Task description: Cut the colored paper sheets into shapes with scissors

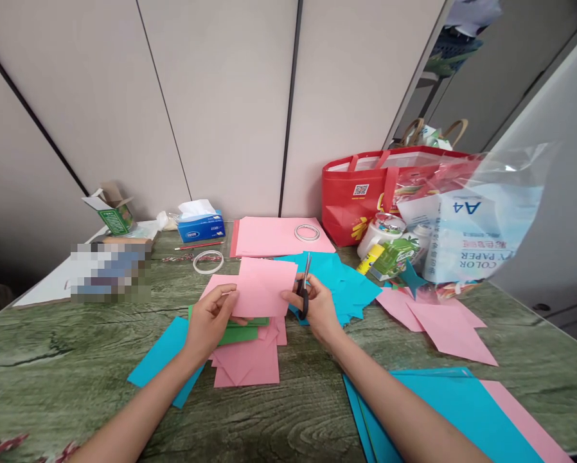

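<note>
A small pink sheet of paper is held up over the middle of the table. My left hand pinches its left side. In my right hand are black-handled scissors, blades pointing up, while the thumb and fingers also grip the sheet's right edge. Whether the blades are closed is hard to make out. Below my hands lie green paper pieces and a loose pile of pink pieces. Blue pieces lie beneath my left forearm, and a blue pile spreads behind my right hand.
At the back are a blue tissue box, a pink paper stack with a tape roll, and another tape roll. A red bag and paper packet stand right. Large blue sheets lie under my right forearm.
</note>
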`<state>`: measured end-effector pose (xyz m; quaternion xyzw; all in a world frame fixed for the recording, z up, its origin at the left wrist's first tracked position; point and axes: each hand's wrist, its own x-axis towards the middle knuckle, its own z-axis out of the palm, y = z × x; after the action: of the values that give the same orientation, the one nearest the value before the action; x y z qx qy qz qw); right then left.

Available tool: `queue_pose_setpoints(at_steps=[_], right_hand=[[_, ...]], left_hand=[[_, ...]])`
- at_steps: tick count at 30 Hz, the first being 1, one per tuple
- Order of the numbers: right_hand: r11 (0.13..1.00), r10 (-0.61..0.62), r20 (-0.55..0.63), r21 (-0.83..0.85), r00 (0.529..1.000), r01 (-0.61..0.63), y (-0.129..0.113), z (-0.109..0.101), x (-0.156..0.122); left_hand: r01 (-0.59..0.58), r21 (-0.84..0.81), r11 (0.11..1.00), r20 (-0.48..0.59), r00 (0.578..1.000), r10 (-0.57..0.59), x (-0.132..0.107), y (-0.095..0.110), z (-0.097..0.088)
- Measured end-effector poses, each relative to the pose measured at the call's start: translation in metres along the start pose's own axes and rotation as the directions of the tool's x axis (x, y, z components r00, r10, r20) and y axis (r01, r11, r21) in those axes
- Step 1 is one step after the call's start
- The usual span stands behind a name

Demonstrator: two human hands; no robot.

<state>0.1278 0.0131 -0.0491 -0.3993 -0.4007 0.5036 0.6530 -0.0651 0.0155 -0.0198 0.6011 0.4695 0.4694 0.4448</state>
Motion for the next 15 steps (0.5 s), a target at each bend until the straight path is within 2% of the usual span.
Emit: queue_pose_setpoints(at_steps=[3, 6, 8, 10, 12, 13, 15], right_hand=[[1.000, 0.011, 0.001, -0.028, 1.000, -0.011, -0.002, 0.001, -0.001], [0.999, -0.007, -0.006, -0.040, 1.000, 0.007, -0.004, 0.001, -0.002], [0.999, -0.018, -0.002, -0.042, 1.000, 0.018, -0.005, 0.000, -0.002], [0.999, -0.016, 0.022, -0.042, 1.000, 0.017, -0.004, 0.000, -0.003], [0.999, -0.009, 0.068, -0.053, 0.998, 0.013, -0.003, 0.002, -0.005], [0.998, -0.008, 0.099, -0.065, 0.995, 0.014, -0.003, 0.003, -0.006], [0.995, -0.009, 0.162, -0.100, 0.987, 0.026, -0.002, 0.007, -0.010]], left_hand=[[0.112, -0.148, 0.983, 0.196, 0.977, -0.082, 0.000, -0.001, 0.002], [0.282, -0.360, 0.889, 0.390, 0.911, -0.131, 0.002, -0.005, 0.003], [0.381, -0.451, 0.807, 0.511, 0.852, -0.117, 0.002, -0.006, 0.002], [0.449, -0.474, 0.757, 0.611, 0.787, -0.083, 0.000, -0.008, 0.002], [0.485, -0.447, 0.752, 0.679, 0.731, -0.068, -0.003, -0.009, 0.001], [0.487, -0.425, 0.763, 0.699, 0.712, -0.065, -0.004, -0.009, 0.001], [0.455, -0.380, 0.806, 0.713, 0.699, -0.058, -0.007, -0.010, 0.002]])
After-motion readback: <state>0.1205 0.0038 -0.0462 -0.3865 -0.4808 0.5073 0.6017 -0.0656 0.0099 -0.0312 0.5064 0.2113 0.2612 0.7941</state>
